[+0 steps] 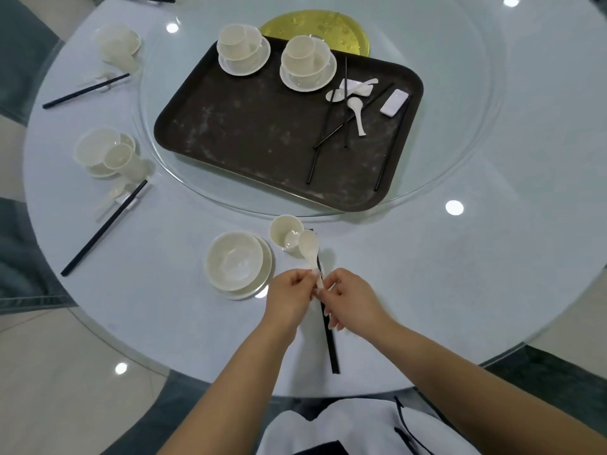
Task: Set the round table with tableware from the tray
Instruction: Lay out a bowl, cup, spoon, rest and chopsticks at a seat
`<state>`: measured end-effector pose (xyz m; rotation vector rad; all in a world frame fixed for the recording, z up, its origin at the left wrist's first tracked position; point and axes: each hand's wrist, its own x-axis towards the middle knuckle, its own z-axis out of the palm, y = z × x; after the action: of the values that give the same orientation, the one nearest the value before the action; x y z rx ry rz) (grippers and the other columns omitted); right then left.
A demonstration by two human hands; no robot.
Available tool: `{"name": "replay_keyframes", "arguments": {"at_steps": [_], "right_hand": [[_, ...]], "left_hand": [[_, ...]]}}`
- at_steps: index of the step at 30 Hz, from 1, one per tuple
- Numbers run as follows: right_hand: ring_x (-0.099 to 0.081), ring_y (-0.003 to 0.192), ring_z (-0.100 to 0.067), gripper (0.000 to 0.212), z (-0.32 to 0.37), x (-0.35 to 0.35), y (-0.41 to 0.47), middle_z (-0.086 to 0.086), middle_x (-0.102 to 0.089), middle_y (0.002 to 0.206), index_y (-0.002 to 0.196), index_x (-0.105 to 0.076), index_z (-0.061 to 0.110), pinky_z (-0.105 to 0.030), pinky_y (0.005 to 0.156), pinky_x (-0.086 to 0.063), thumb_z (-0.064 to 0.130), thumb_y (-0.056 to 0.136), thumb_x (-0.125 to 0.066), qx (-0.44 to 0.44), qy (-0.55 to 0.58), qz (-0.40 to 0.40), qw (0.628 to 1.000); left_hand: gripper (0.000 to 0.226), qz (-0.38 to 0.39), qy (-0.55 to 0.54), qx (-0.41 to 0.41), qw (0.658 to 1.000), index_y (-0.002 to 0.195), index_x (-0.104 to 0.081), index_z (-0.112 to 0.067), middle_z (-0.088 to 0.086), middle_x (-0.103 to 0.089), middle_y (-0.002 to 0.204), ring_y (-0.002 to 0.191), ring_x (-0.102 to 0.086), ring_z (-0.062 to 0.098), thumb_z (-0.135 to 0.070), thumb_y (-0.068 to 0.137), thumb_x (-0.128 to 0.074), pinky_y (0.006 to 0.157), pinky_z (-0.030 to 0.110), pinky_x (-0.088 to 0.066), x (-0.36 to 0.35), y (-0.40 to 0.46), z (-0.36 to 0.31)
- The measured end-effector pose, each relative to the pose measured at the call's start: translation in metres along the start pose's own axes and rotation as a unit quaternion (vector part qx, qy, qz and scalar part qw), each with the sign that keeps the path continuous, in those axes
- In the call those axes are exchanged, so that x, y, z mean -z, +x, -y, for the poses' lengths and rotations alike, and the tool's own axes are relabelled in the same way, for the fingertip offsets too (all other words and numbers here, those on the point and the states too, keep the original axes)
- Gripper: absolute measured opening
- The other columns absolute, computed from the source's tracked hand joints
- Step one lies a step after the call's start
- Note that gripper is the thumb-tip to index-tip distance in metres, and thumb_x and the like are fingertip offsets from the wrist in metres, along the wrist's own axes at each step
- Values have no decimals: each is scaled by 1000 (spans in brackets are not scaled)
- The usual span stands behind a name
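My left hand (290, 295) and my right hand (348, 298) meet over the near place setting, both pinching the handle of a white spoon (308, 246). Its bowl points toward a white cup (285, 230). Under the hands lie black chopsticks (330, 343). A white bowl on a plate (237, 260) sits to the left. On the glass turntable, the dark tray (249, 133) holds two stacked bowl-and-cup sets (243, 49) (307, 62), spoons (356, 110), chopsticks (328, 133) and a white rest (394, 101).
Two finished settings lie at the left: bowl, cup and chopsticks (105, 152) and another farther back (118, 44). A gold disc (328, 27) shows behind the tray. Grey chairs (19, 251) ring the table edge.
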<state>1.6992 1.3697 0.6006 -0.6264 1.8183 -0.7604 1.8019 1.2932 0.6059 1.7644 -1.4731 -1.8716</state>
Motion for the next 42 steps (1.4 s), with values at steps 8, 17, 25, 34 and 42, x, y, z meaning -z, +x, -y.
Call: {"name": "replay_keyframes", "arguments": {"at_steps": [8, 17, 25, 34, 42], "right_hand": [[-57, 41, -15, 18, -11, -10, -4, -1, -61, 54, 77, -58, 11, -20, 39, -41, 20, 90, -67, -32, 59, 53, 996], [-58, 40, -15, 20, -16, -26, 5, -4, -62, 58, 79, -62, 7, -21, 40, -45, 23, 88, -70, -66, 69, 44, 994], [-60, 43, -18, 19, -19, -43, 11, -6, -64, 60, 77, -59, 10, -22, 41, -44, 22, 91, -63, -90, 71, 20, 993], [-61, 45, -18, 18, -20, -44, 11, -3, -62, 60, 79, -61, 10, -23, 42, -45, 20, 93, -58, -92, 45, 14, 995], [-61, 45, -18, 14, -16, -47, 15, -4, -64, 65, 87, -63, 10, -22, 42, -45, 22, 93, -59, -81, 26, 6, 996]], "left_hand": [[28, -7, -54, 87, 995, 89, -72, 1, 13, -74, 86, 81, -68, 21, -25, 94, -61, 85, 32, -57, 9, -8, 31], [29, -24, -40, 107, 993, 83, -71, 1, 12, -68, 76, 73, -63, 22, -25, 92, -63, 80, 34, -56, 16, 1, 42], [33, -29, 38, 67, 997, 58, -60, -8, 9, -60, 61, 59, -50, 21, -18, 90, -61, 63, 30, -45, 21, 12, 39], [45, -52, 70, 66, 994, 49, -55, -16, -9, -52, 41, 50, -47, 11, -27, 91, -61, 54, 21, -39, 18, 15, 46], [41, -60, 46, 78, 994, 52, -56, -15, -6, -52, 44, 51, -47, 14, -27, 91, -61, 56, 24, -41, 19, 16, 49]]}}
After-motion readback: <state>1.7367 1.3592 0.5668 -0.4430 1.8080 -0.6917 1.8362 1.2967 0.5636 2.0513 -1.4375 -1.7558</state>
